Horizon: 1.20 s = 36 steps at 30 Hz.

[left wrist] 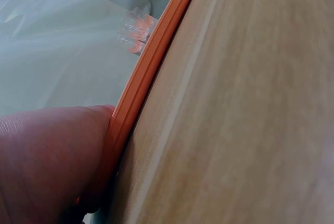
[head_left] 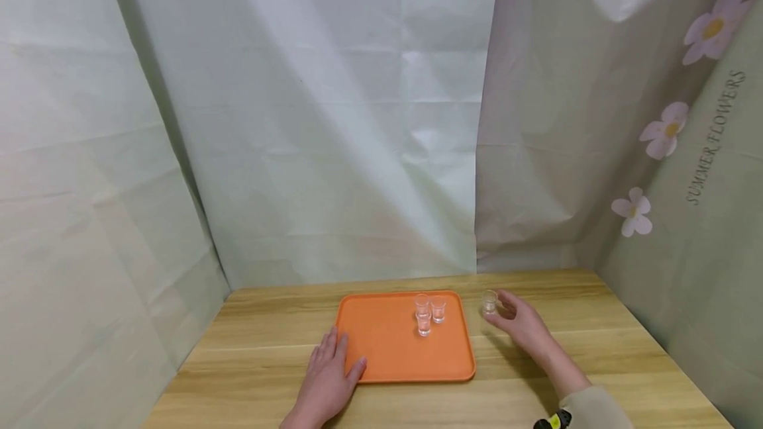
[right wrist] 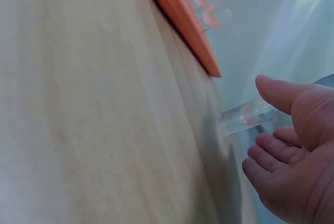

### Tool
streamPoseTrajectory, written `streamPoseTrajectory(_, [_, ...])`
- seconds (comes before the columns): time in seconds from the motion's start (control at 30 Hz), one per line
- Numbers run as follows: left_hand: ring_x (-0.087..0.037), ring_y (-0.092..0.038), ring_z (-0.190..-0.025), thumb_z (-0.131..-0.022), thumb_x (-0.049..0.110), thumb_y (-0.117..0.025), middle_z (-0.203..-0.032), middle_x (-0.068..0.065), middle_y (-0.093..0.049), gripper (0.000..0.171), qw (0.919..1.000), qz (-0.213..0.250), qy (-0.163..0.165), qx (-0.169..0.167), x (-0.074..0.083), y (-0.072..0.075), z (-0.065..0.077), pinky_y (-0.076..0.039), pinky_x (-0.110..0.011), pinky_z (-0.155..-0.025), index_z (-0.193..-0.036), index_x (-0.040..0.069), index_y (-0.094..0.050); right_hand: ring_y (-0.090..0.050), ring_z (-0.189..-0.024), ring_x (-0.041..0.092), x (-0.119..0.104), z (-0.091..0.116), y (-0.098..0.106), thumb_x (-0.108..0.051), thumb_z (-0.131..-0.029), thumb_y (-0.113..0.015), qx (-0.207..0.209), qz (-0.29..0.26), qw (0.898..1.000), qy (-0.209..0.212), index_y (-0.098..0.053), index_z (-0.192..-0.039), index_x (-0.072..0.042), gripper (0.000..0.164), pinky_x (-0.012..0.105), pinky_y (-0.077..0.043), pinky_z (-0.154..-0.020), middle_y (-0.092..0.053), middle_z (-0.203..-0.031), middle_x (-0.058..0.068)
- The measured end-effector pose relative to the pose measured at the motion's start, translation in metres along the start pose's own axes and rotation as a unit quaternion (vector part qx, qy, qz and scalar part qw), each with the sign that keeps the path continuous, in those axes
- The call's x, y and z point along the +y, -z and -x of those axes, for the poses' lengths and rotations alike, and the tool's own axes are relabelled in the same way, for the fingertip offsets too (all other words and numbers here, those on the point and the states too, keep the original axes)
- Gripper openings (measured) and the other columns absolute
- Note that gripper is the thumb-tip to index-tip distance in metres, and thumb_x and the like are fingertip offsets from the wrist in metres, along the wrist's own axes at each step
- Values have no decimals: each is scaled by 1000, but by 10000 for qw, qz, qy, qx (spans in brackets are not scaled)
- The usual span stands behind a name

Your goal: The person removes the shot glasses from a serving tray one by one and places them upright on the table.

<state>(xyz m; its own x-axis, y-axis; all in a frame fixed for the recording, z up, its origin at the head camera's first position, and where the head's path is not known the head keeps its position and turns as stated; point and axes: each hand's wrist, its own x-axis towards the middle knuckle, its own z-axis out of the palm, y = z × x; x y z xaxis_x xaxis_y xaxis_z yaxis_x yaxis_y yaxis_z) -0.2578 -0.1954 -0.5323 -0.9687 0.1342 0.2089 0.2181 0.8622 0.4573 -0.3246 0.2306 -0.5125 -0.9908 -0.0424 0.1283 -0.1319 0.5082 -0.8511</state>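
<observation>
An orange tray [head_left: 393, 356] lies on the table, and my left hand [head_left: 324, 376] rests on its front left corner, fingers along the left rim and thumb over the front edge. Three small clear shot glasses [head_left: 424, 325] stand close together in the tray's back right part. Right of the tray, another shot glass [head_left: 489, 302] stands upright on the table. My right hand [head_left: 527, 330] is beside this glass, its thumb and fingers spread around it. In the right wrist view a gap shows between the thumb and the shot glass [right wrist: 248, 117].
The wood-grain table [head_left: 262, 343] reaches back to a pale curtain [head_left: 357, 151], with more curtain on both sides. White flowers and lettering are printed on the right curtain [head_left: 715, 250]. A watch-like dark and yellow band [head_left: 554, 420] sits at the right sleeve.
</observation>
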Motion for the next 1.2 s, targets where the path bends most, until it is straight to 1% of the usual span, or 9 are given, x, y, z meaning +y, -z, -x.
streamPoseTrajectory(0.1, [-54,-28,-160,-110,45,-68,-171,-36,-33,75,10000,-48,-7,-10,0,0,-1,-24,-70,-128,-158,-10,-52,-46,-148,58,-4,6,4,-29,-106,-79,8,101,9999,25,-38,-165,10,82,66,-42,-119,-40,-166,37])
streamPoseTrajectory(0.27, [-53,-27,-161,-111,46,-67,-172,-36,-31,75,10000,-57,-1,-34,0,1,-2,-23,-70,-128,-158,-10,-51,-40,-151,60,-17,13,12,-35,-106,-78,82,288,9993,207,-37,-168,6,85,68,-36,-122,-37,-170,33])
streamPoseTrajectory(0.37, [-53,-27,-161,-111,46,-66,-172,-36,-30,76,10000,-54,-13,-49,1,2,-3,-22,-69,-129,-159,-11,-50,-40,-151,60,-28,18,15,-35,-106,-78,150,345,9989,294,-38,-168,4,84,68,-36,-122,-38,-171,31])
streamPoseTrajectory(0.53, [-54,-26,-161,-111,47,-67,-172,-37,-30,76,9999,-43,58,-82,1,3,-3,-23,-70,-128,-158,-11,-51,-44,-151,55,-47,26,11,-29,-105,-81,120,100,9984,548,-41,-165,7,81,63,-38,-123,-44,-168,30])
streamPoseTrajectory(0.7, [-53,-26,-162,-111,47,-67,-173,-36,-29,76,9999,-51,81,-96,0,1,-2,-22,-69,-129,-158,-11,-51,-48,-151,50,-58,30,1,-25,-103,-83,-187,-328,9963,777,-43,-163,9,79,58,-43,-121,-48,-165,29])
streamPoseTrajectory(0.83, [-53,-27,-161,-111,46,-67,-172,-36,-30,76,9999,-87,32,-37,0,1,-2,-23,-69,-128,-158,-11,-51,-50,-150,46,-62,30,-13,-23,-103,-83,-426,-428,9949,806,-45,-164,7,78,55,-43,-121,-50,-164,28])
streamPoseTrajectory(0.97, [-53,-28,-161,-111,46,-68,-172,-36,-31,76,9999,-124,5,-13,0,0,-2,-24,-70,-128,-158,-11,-51,-53,-148,45,-65,26,-31,-17,-102,-84,-484,-461,9944,814,-49,-161,6,74,53,-43,-122,-54,-161,28])
streamPoseTrajectory(1.2, [-53,-28,-161,-111,46,-68,-172,-37,-31,76,10000,-95,2,-7,0,0,-1,-24,-69,-128,-159,-11,-50,-56,-145,45,-61,15,-54,-13,-101,-84,-464,-496,9944,815,-52,-159,6,69,55,-46,-119,-56,-159,27])
